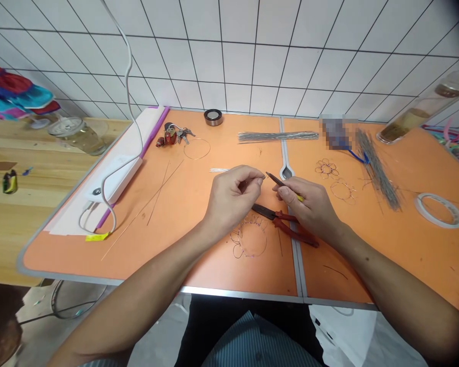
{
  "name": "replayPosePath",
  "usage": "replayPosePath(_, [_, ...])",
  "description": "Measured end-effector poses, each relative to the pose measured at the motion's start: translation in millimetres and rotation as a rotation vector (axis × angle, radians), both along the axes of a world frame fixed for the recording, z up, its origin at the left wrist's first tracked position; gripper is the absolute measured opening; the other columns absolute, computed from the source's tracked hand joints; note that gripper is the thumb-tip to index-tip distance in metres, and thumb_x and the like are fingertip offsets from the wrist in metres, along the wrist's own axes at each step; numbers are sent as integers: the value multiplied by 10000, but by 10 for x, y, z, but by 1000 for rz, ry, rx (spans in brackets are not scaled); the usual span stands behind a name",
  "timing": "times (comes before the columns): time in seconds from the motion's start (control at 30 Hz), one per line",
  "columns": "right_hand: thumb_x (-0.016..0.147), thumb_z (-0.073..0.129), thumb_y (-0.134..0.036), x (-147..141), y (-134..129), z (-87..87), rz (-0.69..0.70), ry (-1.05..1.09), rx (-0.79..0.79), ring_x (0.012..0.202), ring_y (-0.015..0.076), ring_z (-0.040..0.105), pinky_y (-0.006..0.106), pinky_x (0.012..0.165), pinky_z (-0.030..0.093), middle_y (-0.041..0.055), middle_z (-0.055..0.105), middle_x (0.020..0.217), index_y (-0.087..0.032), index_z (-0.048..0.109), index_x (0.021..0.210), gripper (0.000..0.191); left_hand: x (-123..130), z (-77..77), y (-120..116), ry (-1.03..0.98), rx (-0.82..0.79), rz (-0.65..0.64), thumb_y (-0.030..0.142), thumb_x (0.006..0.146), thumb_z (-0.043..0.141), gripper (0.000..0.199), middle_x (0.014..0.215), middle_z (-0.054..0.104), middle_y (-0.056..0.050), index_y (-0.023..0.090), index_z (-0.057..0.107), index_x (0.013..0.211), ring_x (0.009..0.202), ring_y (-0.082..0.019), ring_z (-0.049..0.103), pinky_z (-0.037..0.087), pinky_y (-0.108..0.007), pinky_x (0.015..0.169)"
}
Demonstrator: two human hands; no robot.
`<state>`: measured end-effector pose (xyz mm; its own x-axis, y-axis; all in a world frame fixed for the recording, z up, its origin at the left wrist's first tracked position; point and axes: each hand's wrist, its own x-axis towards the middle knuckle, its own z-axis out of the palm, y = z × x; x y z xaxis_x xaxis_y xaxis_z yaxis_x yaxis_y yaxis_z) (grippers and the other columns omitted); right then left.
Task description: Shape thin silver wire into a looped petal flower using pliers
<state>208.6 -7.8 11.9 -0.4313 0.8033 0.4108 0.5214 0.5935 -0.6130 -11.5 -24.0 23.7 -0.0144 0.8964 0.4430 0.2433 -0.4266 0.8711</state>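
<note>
Left hand (232, 198) pinched narrowly, item unconfirmed; right hand (306, 205) gripped a slim brown rod (277, 180), tip aimed at that pinch.

Our bench: orange folding table (263, 275). On it we've got red-handled pliers (294, 232), wire rod bundle (278, 136), wire flower shape (266, 239), loose wire ring (197, 149), keys (175, 134), tape roll (424, 214).
</note>
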Motion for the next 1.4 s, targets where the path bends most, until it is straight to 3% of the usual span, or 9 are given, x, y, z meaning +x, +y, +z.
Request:
replayPosePath(0.6, [1128,511,-521,-23,-25,21,-23,15,-77,830,233,709,375,786,521,71,776,883,-231,756,949,420,4,9,-28,25,-27,21,197,930,666,140,818,767,-21,208,801,896,668,-134,587,453,-292,638])
replayPosePath(0.8, [1000,736,-494,-54,-67,79,-98,311,-424,802,216,752,356,775,604,27,759,844,-227,751,951,272,23,-23,-45,103,-12,1,174,933,644,152,810,751,-21,210,780,876,703,-148,609,459,-301,675])
replayPosePath(0.9, [945,808,-535,-73,-95,135,-97,438,-542,780,207,765,360,784,652,29,758,845,-215,752,948,325,42,-35,-68,197,48,-1,148,936,620,176,787,728,-16,209,768,863,705,-146,608,436,-300,679])
replayPosePath(1.03, [950,798,-564,-96,-118,182,-95,405,-545,781,208,764,333,730,648,40,765,830,-216,746,902,355,72,-57,-93,316,104,15,133,952,585,217,775,726,-18,211,764,859,686,-142,589,388,-299,652])
replayPosePath(1.17, [939,795,-477,-112,-123,194,-88,364,-514,751,189,730,305,697,616,26,744,788,-218,731,862,277,97,-87,-108,407,132,23,128,956,568,238,768,730,-16,221,771,873,673,-141,586,359,-298,635])
replayPosePath(1.4, [919,770,-405,-152,-137,193,-156,349,-547,682,172,685,279,617,594,10,695,725,-223,690,802,231,80,-58,-117,423,76,-10,161,954,583,197,799,755,-20,224,751,874,673,-147,584,369,-300,642])
